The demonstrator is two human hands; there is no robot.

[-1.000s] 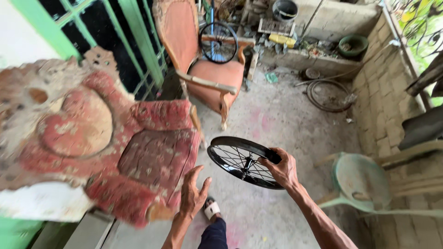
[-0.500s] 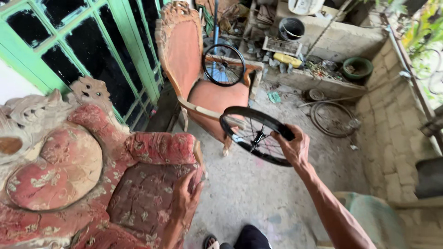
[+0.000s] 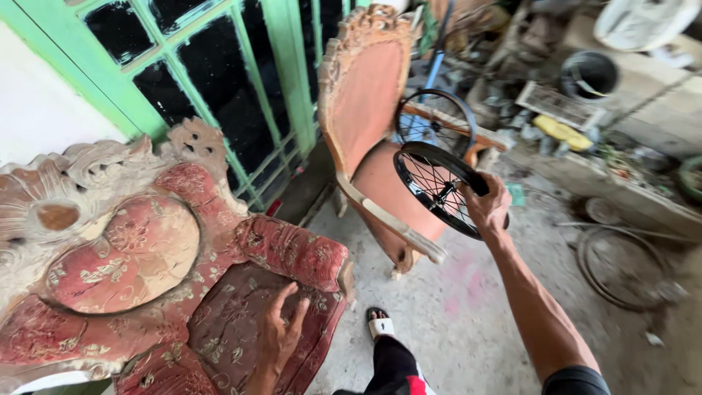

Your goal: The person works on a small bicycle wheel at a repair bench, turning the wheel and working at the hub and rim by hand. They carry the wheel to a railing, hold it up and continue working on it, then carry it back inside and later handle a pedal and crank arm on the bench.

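Observation:
My right hand (image 3: 488, 205) grips the rim of a small black spoked bicycle wheel (image 3: 437, 184), held out in the air in front of an orange carved armchair (image 3: 369, 110). My left hand (image 3: 280, 338) lies flat, fingers spread, on the seat of a worn red floral carved armchair (image 3: 131, 263) at the lower left. A second black wheel (image 3: 436, 121) rests on the orange chair behind the held one. My foot in a white sandal (image 3: 379, 322) stands on the concrete floor between the chairs.
Green-framed dark windows (image 3: 219, 80) run behind both chairs. A cluttered low ledge at the right carries a black bucket (image 3: 589, 74), a yellow item (image 3: 557, 130) and scrap. Loose tyres (image 3: 621, 267) lie on the floor at the right.
My right hand has carried the wheel forward toward the orange chair. My left hand has come to rest flat on the red chair's seat as the view swung left.

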